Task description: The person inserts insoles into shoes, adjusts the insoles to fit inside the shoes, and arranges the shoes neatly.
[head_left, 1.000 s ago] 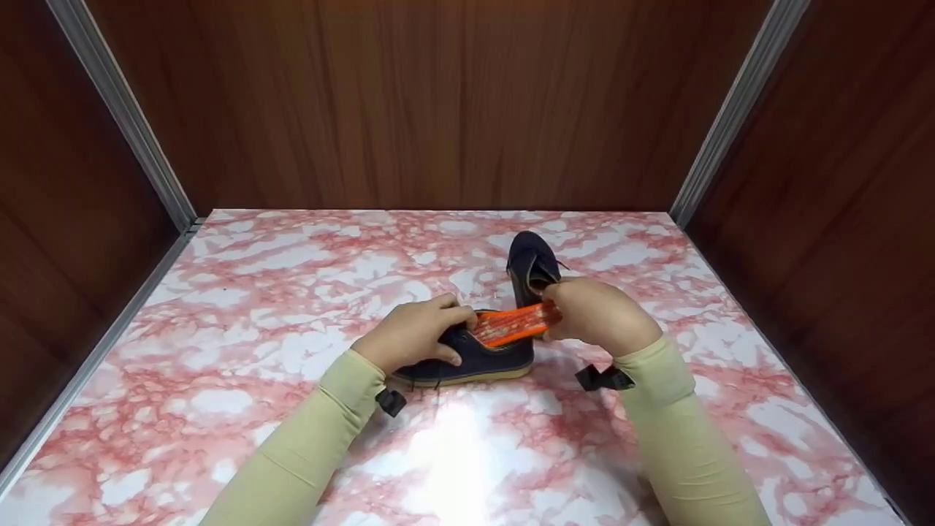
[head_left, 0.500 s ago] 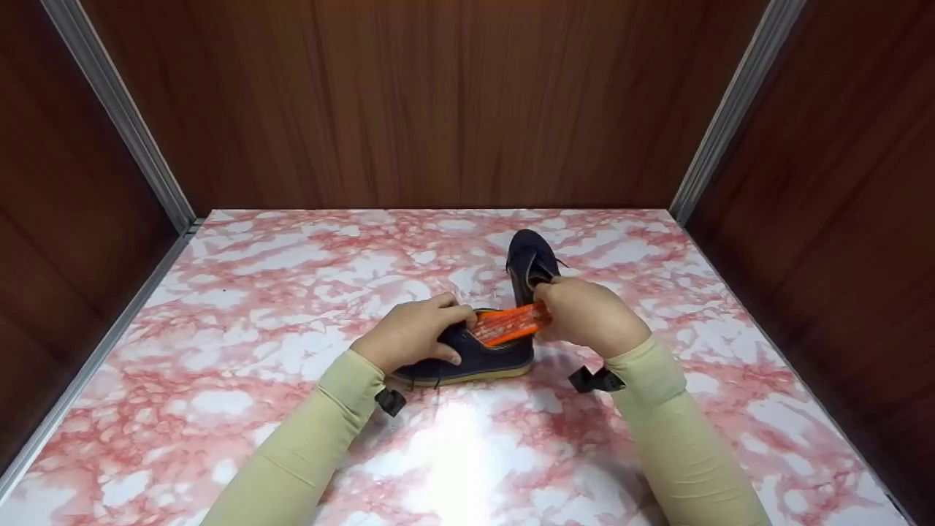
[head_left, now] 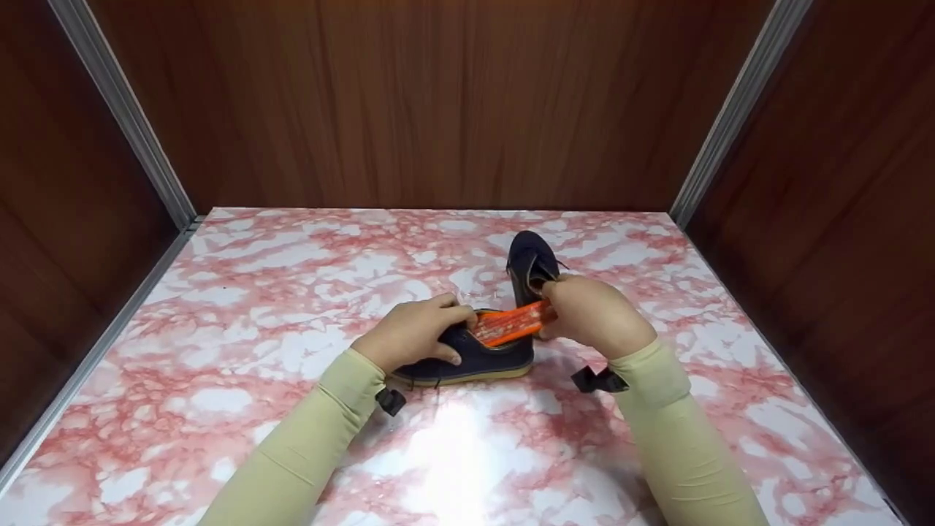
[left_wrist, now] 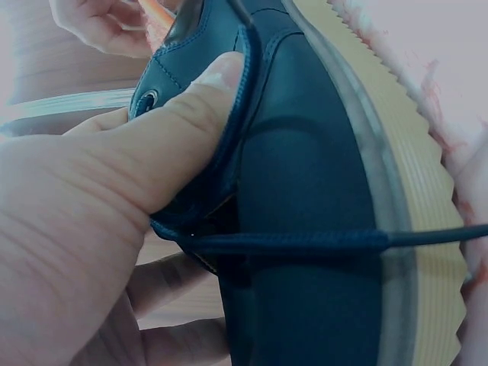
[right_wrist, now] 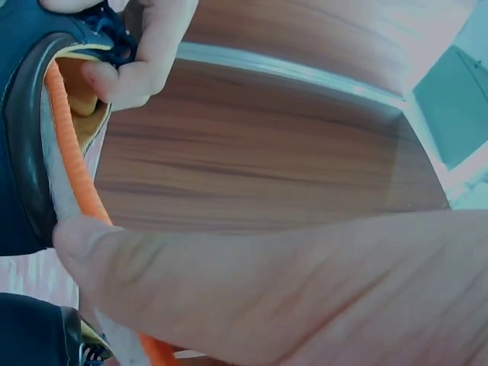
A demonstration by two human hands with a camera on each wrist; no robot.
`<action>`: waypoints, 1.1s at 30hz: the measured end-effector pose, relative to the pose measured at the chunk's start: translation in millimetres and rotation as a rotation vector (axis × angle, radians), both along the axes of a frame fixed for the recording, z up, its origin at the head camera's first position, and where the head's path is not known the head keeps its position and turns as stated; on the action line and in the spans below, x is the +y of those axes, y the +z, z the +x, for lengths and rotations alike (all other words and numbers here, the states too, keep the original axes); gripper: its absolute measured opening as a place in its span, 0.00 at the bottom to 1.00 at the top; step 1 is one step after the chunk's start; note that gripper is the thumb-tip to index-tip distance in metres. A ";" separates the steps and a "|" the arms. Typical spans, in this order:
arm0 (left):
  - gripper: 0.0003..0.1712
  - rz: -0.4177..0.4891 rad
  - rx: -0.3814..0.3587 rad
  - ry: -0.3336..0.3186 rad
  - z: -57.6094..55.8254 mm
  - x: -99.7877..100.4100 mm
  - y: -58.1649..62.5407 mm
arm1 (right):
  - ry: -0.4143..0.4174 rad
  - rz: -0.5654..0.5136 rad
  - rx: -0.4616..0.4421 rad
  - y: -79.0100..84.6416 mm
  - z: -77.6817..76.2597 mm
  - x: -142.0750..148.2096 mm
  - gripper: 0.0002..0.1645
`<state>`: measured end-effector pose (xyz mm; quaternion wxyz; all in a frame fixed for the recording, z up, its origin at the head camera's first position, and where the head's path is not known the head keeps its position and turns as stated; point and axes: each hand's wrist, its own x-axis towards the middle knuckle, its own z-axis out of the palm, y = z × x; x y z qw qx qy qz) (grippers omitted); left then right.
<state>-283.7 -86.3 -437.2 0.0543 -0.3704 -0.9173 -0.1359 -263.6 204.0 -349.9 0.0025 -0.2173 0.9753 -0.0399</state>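
Observation:
A dark navy lace-up shoe with a tan sole lies sideways in front of me, toe to the left. My left hand grips it over the lacing, and its thumb presses near the eyelets of the shoe in the left wrist view. From the shoe's opening slants an orange-edged insole with a mottled red and white face. My right hand pinches its outer end. In the right wrist view the insole runs over the heel collar, beside a left-hand fingertip. Its front part is hidden inside the shoe.
A second navy shoe lies just behind, toe pointing away, its heel partly covered by the right hand. The table has a red and white marbled top. Brown wood-grain panels enclose it at the back and sides.
My right hand moved slightly left with the insole's end, then a little back to the right. The left hand and both shoes have stayed in place.

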 end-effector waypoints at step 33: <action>0.33 0.001 -0.002 -0.003 -1.4 0.4 -0.6 | 0.100 0.104 0.083 -9.7 1.3 -8.7 0.16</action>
